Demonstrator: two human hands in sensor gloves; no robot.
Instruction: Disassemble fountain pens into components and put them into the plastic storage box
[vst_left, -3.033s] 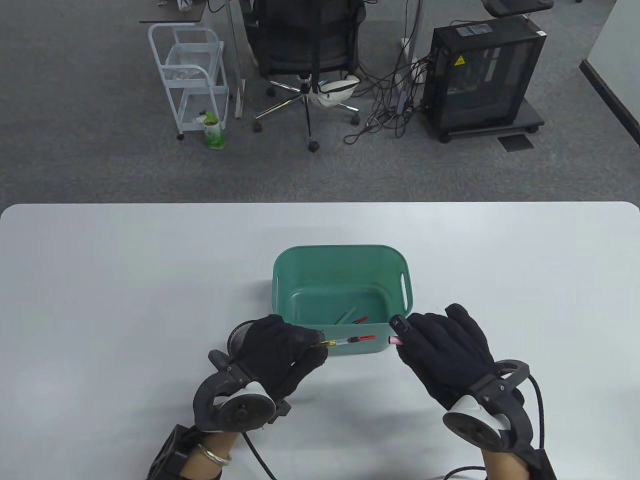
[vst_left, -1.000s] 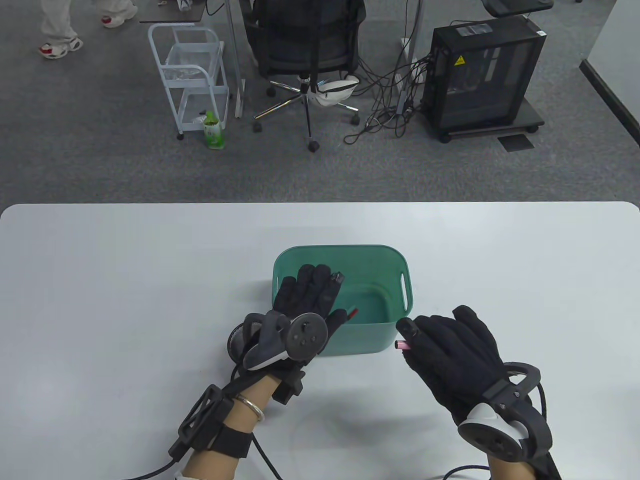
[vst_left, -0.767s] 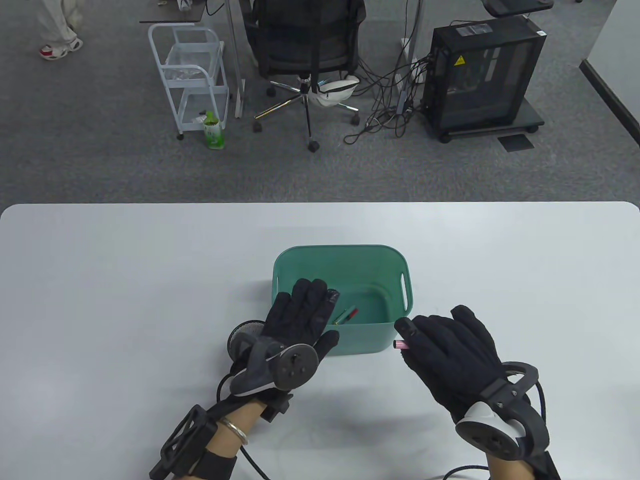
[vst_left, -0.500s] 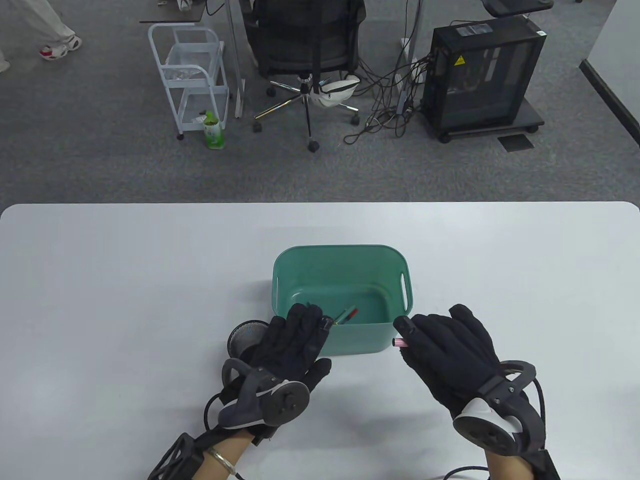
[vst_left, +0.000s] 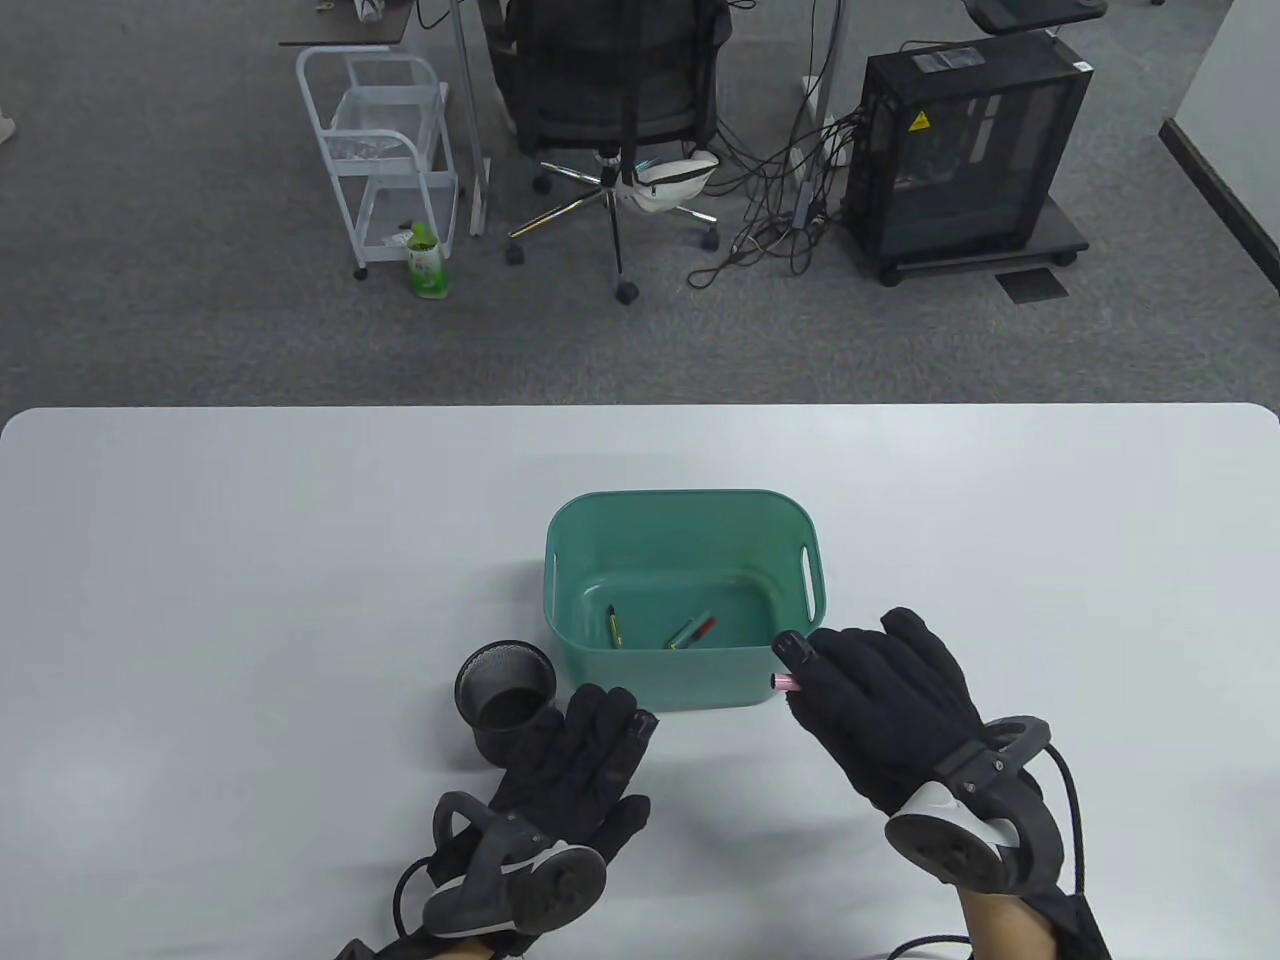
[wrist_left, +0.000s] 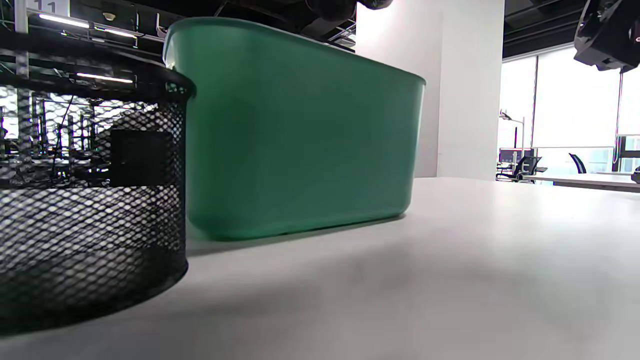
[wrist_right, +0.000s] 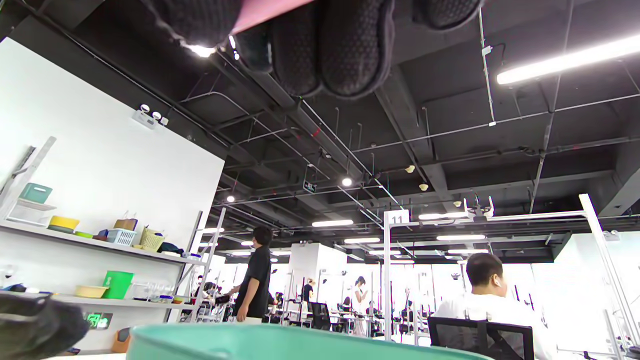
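Observation:
The green plastic storage box (vst_left: 812, 560) stands mid-table and holds a few pen parts: a yellow-tipped piece (vst_left: 614, 627) at the left and green and red pieces (vst_left: 692, 630) in the middle. My right hand (vst_left: 880, 690) grips a pink pen part (vst_left: 783, 682) just off the box's near right corner; the same pink part (wrist_right: 270, 12) shows between the fingers (wrist_right: 350, 55) in the right wrist view. My left hand (vst_left: 590, 760) lies flat and empty on the table in front of the box (wrist_left: 300, 135).
A black mesh pen cup (vst_left: 505, 698) stands at the box's near left corner, right beside my left hand; it fills the left of the left wrist view (wrist_left: 85, 200). Beyond the table's far edge are an office chair (vst_left: 610, 110), a white cart (vst_left: 385, 150) and a computer tower (vst_left: 965, 150).
My left hand let go of the pen's inner piece into the box, then drew back out to the table near the mesh cup. My right hand stayed put with the pink part, shifting slightly left.

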